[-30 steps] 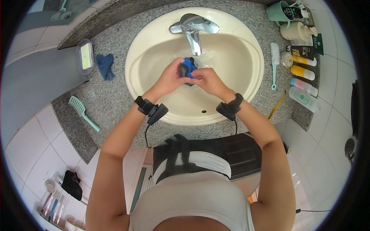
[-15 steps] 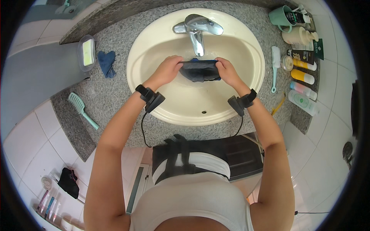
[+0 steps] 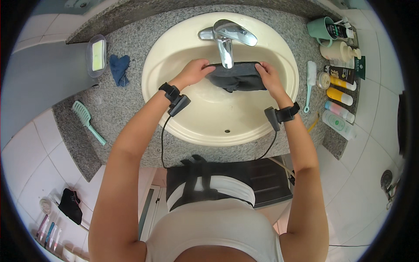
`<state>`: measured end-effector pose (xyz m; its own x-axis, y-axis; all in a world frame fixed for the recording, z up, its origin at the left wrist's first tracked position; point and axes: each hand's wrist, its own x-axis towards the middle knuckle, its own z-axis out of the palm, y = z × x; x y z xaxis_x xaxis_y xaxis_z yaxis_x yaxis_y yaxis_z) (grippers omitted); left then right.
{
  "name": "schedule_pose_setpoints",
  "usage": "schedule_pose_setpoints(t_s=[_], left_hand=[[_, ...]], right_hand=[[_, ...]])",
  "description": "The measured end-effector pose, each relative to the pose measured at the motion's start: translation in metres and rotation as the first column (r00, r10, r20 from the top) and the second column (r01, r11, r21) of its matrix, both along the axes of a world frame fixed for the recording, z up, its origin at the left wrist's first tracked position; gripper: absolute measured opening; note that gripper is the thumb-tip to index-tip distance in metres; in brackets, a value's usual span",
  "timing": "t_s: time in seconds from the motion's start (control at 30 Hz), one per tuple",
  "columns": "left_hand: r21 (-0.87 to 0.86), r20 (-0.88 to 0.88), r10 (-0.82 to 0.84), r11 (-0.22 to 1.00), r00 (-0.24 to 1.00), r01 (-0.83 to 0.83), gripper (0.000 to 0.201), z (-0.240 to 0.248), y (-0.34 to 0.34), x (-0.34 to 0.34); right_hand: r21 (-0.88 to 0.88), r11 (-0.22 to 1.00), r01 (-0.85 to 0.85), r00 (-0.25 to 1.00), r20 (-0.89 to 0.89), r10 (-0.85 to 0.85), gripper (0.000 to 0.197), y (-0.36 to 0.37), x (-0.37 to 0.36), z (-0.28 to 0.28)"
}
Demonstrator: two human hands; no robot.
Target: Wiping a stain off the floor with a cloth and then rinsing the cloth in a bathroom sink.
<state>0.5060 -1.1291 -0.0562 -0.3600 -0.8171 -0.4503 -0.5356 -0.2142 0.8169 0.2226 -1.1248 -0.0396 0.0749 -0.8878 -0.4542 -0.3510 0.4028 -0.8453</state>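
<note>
A dark grey wet cloth is stretched out flat inside the cream sink basin, just below the chrome tap. My left hand grips the cloth's left edge and my right hand grips its right edge. Both wrists wear black bands with small devices and cables.
On the granite counter to the left lie a soap box, a blue rag and a green hairbrush. To the right stand a teal mug, a toothbrush and several bottles and tubes.
The cloth was bunched between both hands close together; my hands have moved apart and spread it out wide under the tap.
</note>
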Motion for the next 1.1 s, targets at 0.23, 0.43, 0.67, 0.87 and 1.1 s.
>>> schedule_pose_setpoints(t_s=[0.23,0.43,0.67,0.87,1.1], left_hand=[[-0.059,-0.019,-0.021,0.998,1.000,0.020,0.028,-0.003,-0.005,0.011],[0.031,-0.159,0.108,0.994,0.981,-0.104,0.026,0.017,-0.011,0.023],[-0.010,-0.150,0.161,0.986,0.976,-0.164,0.024,0.037,-0.014,0.048],[0.000,-0.134,0.262,0.965,0.956,-0.264,0.023,0.047,-0.013,0.072],[-0.022,-0.018,0.367,0.930,0.930,-0.367,0.024,0.068,-0.006,0.100]], right_hand=[[0.155,0.988,-0.006,0.999,-0.050,0.014,0.041,-0.007,-0.009,0.007],[0.176,0.943,-0.282,0.951,-0.080,0.299,0.037,-0.010,-0.024,0.007],[0.059,0.911,-0.409,0.906,-0.095,0.413,0.023,-0.015,-0.022,-0.001],[-0.052,0.949,-0.312,0.948,-0.089,0.306,0.025,-0.017,-0.006,-0.011],[-0.063,0.925,-0.374,0.925,-0.095,0.368,0.024,-0.020,0.015,-0.007]])
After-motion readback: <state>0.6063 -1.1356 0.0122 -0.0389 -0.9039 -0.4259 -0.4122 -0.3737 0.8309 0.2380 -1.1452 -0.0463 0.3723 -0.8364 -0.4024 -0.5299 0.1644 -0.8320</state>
